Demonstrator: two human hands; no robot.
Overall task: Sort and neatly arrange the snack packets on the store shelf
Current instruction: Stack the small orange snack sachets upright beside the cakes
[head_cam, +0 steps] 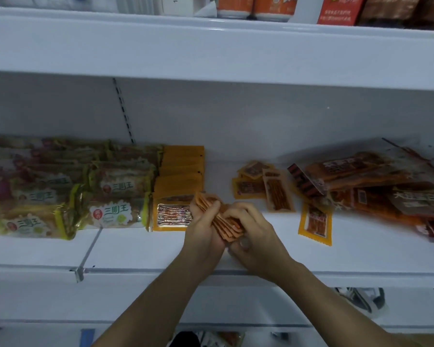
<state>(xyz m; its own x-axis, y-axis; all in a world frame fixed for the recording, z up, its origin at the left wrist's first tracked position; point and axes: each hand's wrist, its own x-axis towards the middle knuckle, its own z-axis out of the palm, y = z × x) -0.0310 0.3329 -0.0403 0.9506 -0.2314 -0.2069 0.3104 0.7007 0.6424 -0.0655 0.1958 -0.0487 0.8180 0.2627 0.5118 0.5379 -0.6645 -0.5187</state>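
Snack packets (224, 219), a small fanned stack of thin orange ones, sit between both hands just above the front part of the white shelf (361, 256). From the head camera, the left hand (202, 231) cups the stack from the left, its fingers curled round the packets' upper edges. The right hand (254, 236) grips the same stack from the right, fingers wrapped over the top and thumb tucked below.

Just left of the hands, a tidy column of yellow-orange packets (179, 176) runs back toward the shelf's rear wall, the nearest one showing a clear window. Further left lie rows of green-edged wrapped sandwich cakes (110, 196). To the right of the hands, a few loose orange packets (261, 186) lie scattered, overlapping one another, and one more single packet (315, 224) lies apart nearer the front. At the far right sprawls an untidy heap of larger dark-orange bags (376, 186).
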